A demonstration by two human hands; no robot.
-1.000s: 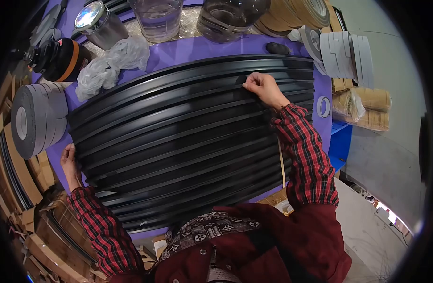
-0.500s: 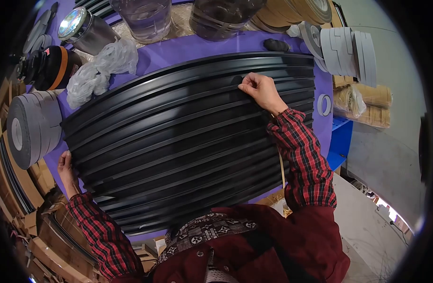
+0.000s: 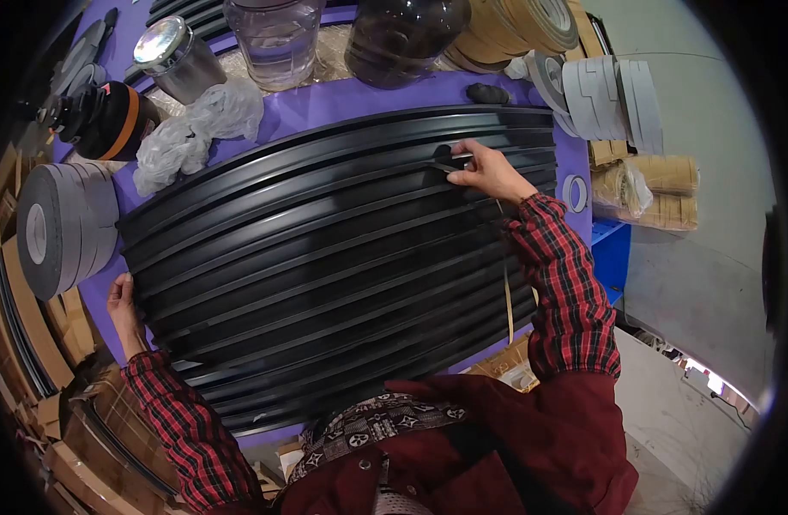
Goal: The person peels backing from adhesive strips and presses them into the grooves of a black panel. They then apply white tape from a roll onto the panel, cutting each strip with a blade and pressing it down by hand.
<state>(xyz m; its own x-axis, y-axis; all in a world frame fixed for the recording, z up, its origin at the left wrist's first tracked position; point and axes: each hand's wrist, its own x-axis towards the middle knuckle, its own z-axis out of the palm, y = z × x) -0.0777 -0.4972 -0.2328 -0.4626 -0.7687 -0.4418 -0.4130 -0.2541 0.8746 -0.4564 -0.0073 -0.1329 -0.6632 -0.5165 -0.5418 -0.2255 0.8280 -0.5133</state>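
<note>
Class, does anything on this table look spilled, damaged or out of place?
No clear spill or damage shows. The crumpled plastic beyond the black strips, upper left, looks untidy: a shapeless heap beside neat grey rolls.

Upper centre: clear jar (image 3: 278,47) and dark jar (image 3: 401,43), cut off by the top edge. Lower centre: black strips (image 3: 299,257), partly hidden by the maroon jacket (image 3: 574,429). Left: left hand (image 3: 124,307), its contact with the strips indeterminable. Right of centre: right hand (image 3: 494,175), anything between its fingertips too small to identify.
</note>
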